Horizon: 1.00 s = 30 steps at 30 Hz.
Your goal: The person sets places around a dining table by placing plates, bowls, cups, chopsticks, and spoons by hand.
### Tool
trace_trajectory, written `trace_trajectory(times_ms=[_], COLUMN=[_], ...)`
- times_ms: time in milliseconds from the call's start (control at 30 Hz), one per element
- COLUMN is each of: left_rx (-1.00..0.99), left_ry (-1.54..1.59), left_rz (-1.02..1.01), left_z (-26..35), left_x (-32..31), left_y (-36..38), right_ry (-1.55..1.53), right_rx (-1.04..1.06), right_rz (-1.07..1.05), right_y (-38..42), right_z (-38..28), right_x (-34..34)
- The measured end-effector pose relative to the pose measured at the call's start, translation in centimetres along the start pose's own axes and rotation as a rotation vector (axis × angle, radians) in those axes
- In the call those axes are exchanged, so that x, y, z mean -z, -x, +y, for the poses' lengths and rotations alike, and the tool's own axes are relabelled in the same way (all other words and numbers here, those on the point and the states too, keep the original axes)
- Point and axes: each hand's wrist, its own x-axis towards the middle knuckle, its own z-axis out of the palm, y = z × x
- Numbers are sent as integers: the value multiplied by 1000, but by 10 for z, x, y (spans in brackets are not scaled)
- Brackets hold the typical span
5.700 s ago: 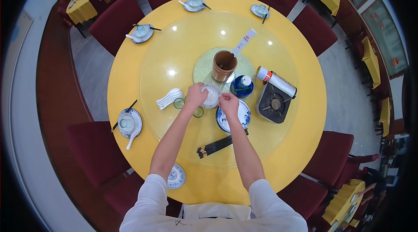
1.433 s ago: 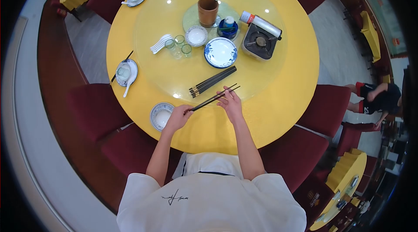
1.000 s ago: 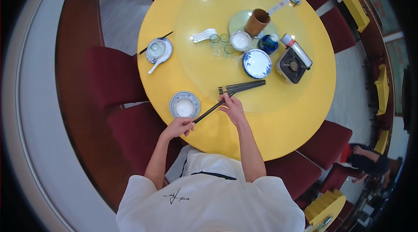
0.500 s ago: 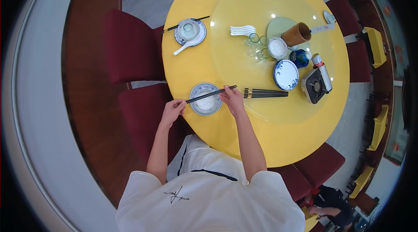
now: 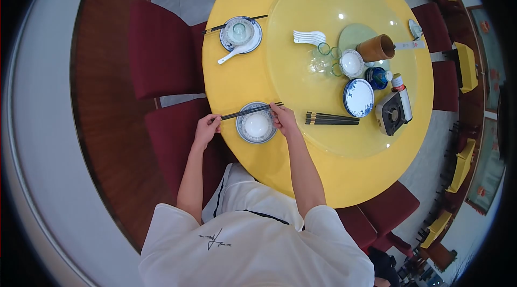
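In the head view, we found the two held chopsticks had moved from across one bowl to its twelve-o'clock side, nearer alignment with that setting, left hand and right hand both clamped on them. We counted three glasses toward one-thirty; the spare chopsticks at three o'clock we could not count.

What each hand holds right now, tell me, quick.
Left hand: closed, gripping the black chopsticks at one end.
Right hand: closed, fingers on the same chopsticks near the other end.
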Motion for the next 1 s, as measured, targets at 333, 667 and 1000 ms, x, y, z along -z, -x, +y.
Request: trace_trajectory(times_ms=[333,667,1000], left_rx=[-13,42,67], left_ry=[1,31,94], left_rz=[2,10,24], left_z=[-5,-15,-20], left_x=[0,-4,-9], left_y=[-2,-3,-6], right_ry=[184,351,438], right_rx=[122,230,269], right_rz=[159,222,200], right_y=[-14,-24,-26], right_z=[3,9,5], right_x=[-6,-10,-9])
